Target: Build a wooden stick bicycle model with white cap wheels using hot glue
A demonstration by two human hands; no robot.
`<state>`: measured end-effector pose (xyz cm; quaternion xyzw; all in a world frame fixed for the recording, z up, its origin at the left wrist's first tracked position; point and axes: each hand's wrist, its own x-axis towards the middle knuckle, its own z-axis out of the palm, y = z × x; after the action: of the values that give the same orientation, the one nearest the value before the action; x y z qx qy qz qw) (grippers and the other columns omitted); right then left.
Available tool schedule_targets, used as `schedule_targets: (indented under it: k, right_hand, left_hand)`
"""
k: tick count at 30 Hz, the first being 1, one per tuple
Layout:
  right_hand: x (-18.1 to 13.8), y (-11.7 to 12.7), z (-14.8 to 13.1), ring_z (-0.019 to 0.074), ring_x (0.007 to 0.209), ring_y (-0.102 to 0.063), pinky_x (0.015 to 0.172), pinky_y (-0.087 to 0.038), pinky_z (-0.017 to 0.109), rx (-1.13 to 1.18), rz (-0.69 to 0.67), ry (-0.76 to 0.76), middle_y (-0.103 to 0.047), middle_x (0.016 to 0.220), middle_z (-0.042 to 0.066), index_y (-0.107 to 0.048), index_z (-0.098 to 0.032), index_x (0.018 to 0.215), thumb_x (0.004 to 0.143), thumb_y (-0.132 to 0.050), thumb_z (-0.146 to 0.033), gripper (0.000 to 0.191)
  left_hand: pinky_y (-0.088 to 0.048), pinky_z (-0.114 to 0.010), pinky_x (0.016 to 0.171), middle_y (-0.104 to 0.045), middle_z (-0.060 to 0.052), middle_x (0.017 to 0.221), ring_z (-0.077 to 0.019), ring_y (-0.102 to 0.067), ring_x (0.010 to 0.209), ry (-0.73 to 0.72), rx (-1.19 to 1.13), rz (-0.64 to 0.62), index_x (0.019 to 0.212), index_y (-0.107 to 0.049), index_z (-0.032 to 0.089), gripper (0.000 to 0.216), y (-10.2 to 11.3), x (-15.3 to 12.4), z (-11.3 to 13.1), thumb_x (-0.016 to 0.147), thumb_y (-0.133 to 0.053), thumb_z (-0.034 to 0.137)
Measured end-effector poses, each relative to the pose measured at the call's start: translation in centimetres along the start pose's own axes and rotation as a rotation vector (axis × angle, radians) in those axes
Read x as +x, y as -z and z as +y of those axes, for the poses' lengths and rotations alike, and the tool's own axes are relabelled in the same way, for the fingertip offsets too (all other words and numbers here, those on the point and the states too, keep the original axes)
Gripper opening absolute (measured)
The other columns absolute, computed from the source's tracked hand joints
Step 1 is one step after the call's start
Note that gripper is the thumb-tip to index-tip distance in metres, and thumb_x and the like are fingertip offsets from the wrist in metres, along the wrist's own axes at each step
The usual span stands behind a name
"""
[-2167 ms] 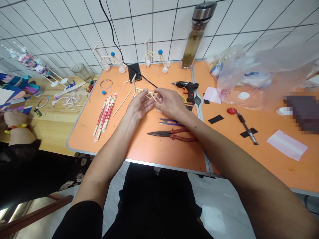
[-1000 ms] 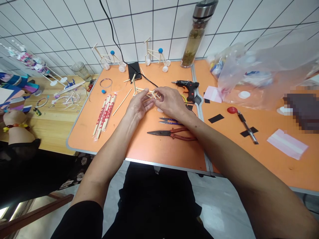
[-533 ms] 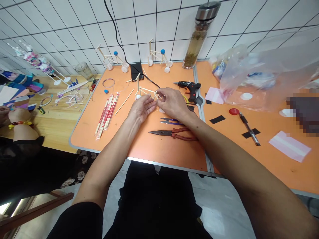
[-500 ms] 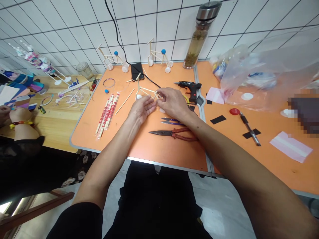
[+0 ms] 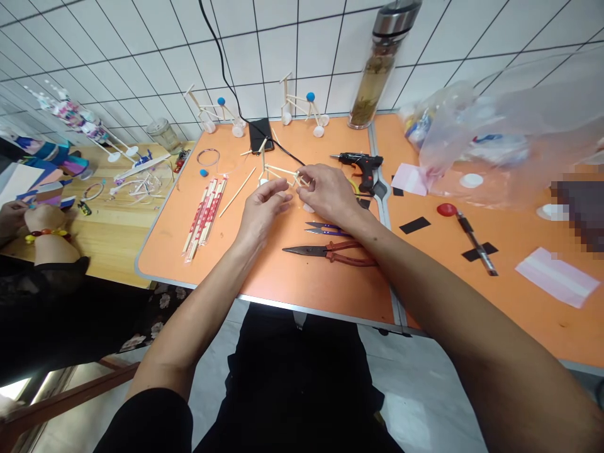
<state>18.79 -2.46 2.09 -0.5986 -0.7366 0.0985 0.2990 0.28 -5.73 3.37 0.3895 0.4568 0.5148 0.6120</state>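
Note:
A small tricycle model (image 5: 279, 170) made of thin wooden sticks stands on the orange table, with a white wheel partly covered at its front. My right hand (image 5: 325, 192) pinches the rear of this model, and its fingers hide most of that end. Just in front of the model is my left hand (image 5: 264, 207), its thumb and fingers apart and slightly curled, with nothing visible between them. Below my right wrist lie blue-handled snips (image 5: 325, 228) and long-nose pliers (image 5: 325, 251) with red handles.
Two similar stick tricycles with blue balls (image 5: 221, 101) stand by the wall, near a phone (image 5: 260, 136). A glue gun (image 5: 361, 167), tea bottle (image 5: 375, 82) and plastic bag (image 5: 500, 138) are rightward. Packaged chopsticks (image 5: 204, 217) lie left. Another person's hands (image 5: 44, 218) work at the far left.
My left hand has turned and drawn slightly back from the model, its fingers more curled. My right hand stays at the rear of the tricycle model.

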Motion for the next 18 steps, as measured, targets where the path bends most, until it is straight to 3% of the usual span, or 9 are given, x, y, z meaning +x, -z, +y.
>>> schedule_targets:
  k: [9, 18]
  right_hand:
    - [-0.2, 0.1, -0.2, 0.0318, 0.100, -0.074, 0.082, -0.047, 0.040, 0.000, 0.003, -0.021, -0.086, 0.118, 0.011, -0.084, -0.023, 0.120, 0.090, -0.067, -0.016, 0.035]
    - [-0.2, -0.2, -0.1, 0.0324, 0.105, -0.075, 0.085, -0.049, 0.041, -0.010, 0.018, -0.018, -0.086, 0.121, 0.010, -0.084, -0.025, 0.121, 0.091, -0.067, -0.015, 0.036]
  left_hand:
    - [-0.067, -0.030, 0.095, -0.083, -0.006, 0.147, -0.0179, -0.084, 0.106, 0.087, -0.022, -0.033, 0.119, -0.089, 0.027, 0.050, -1.2, 1.6, 0.5, 0.078, -0.076, 0.002]
    - [-0.061, -0.035, 0.116, -0.083, -0.005, 0.154, -0.0295, -0.067, 0.160, -0.006, 0.054, -0.068, 0.118, -0.089, 0.027, 0.048, -1.1, 2.1, 0.0, 0.078, -0.078, 0.002]
